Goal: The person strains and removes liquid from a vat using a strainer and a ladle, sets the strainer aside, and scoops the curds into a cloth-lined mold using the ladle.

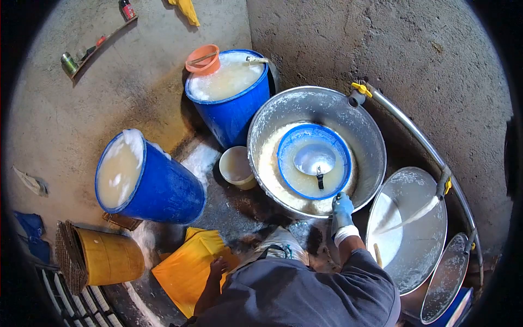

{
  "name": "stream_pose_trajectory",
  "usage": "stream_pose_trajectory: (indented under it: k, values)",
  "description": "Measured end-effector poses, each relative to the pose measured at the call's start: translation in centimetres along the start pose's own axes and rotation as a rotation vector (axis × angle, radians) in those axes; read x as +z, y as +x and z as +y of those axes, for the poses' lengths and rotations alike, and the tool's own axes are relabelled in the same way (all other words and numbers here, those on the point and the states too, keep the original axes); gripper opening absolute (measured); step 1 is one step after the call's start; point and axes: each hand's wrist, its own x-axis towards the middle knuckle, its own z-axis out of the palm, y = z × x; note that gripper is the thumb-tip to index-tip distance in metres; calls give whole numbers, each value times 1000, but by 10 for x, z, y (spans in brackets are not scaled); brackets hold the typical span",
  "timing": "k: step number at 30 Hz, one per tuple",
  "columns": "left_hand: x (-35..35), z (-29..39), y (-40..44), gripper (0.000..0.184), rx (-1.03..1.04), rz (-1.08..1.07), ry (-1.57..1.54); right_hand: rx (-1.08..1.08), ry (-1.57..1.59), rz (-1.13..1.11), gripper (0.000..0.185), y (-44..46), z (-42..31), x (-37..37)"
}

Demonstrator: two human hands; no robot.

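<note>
My right hand [342,209], in a pale blue glove with a white cuff, is closed at the near rim of a large metal vat [371,147]. What its fingers grip is hidden. Just beyond it, a blue-rimmed round basin or sieve [347,163] sits in the vat amid whitish liquid. Inside that lies a shiny metal bowl [314,158] with a dark handle [320,180] pointing toward me. My left hand [219,266] hangs low beside a yellow-orange sheet [185,272], holding nothing that shows, its fingers loosely apart.
Blue barrels of cloudy, foamy liquid stand behind [231,117] and left [169,185]; an orange basin [203,66] rests on one rim. A white bucket [236,166] is beside the vat. Right, liquid pours from a valved pipe [408,122] into another metal vat [417,261]. A yellow bucket [111,256] lies left.
</note>
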Motion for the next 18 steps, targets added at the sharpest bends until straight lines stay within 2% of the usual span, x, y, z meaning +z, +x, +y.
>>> stream_pose_trajectory:
  k: [10,13,15,18]
  values:
    - [4,4,-8,27,-9,-17,-12,3,10,14,27,-1,-1,-1]
    - [-3,0,-1,27,-63,-135,-146,-11,-10,7,28,1,2,3]
    - [8,5,-11,26,1,4,28,-7,-8,0,28,1,2,2]
    - [14,9,-16,25,2,53,48,6,-8,-11,29,1,0,0]
